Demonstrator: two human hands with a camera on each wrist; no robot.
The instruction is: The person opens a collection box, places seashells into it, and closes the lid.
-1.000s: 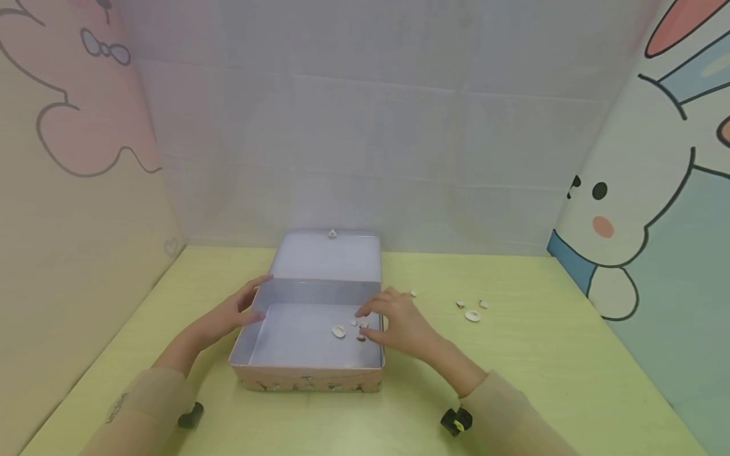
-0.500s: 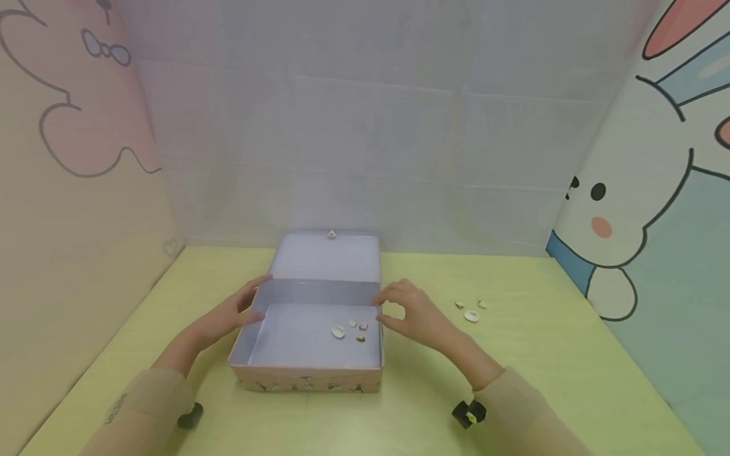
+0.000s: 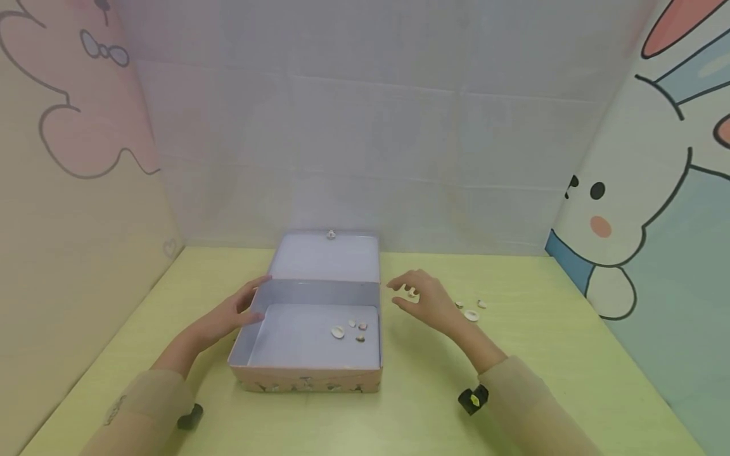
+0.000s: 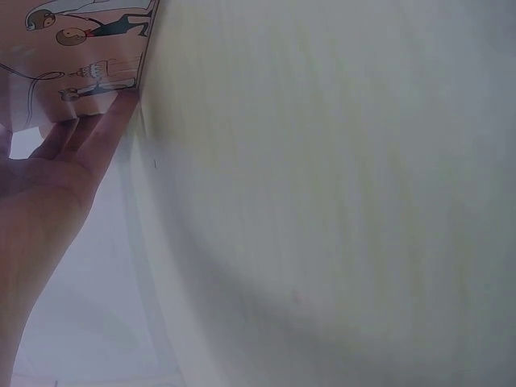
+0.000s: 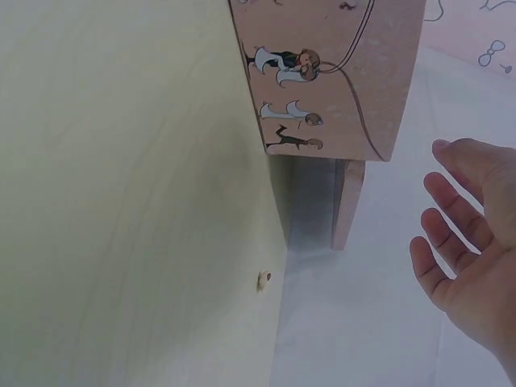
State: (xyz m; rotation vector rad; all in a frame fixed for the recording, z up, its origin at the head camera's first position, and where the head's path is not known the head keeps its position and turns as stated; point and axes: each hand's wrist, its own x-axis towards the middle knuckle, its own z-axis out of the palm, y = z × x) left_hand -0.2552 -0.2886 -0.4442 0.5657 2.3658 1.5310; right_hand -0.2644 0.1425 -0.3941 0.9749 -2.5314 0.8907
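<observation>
An open pink tin box point(image 3: 306, 379) with a pale inside stands on the table, its lid point(image 3: 325, 256) tipped back. My left hand point(image 3: 230, 315) holds the box's left wall, thumb over the rim and fingers along the outside; in the left wrist view the fingers touch the printed side. In the box's right half lie several small seashells, among them a white shell point(image 3: 338, 332). My right hand point(image 3: 426, 301) hovers right of the box with spread, loosely bent fingers and nothing in them. Below its fingers, a small shell point(image 5: 264, 280) lies on the table.
Further right on the yellow table point(image 3: 542, 354) lie a white oval shell point(image 3: 471, 315) and two smaller ones, a brown-edged shell point(image 3: 459, 304) and a pale shell point(image 3: 481, 304). A pale wall point(image 3: 456, 158) rises behind, with printed panels on both sides.
My right hand has drawn back out of the box, over its right rim, toward the shell beside the box. The left hand and the box have stayed in place.
</observation>
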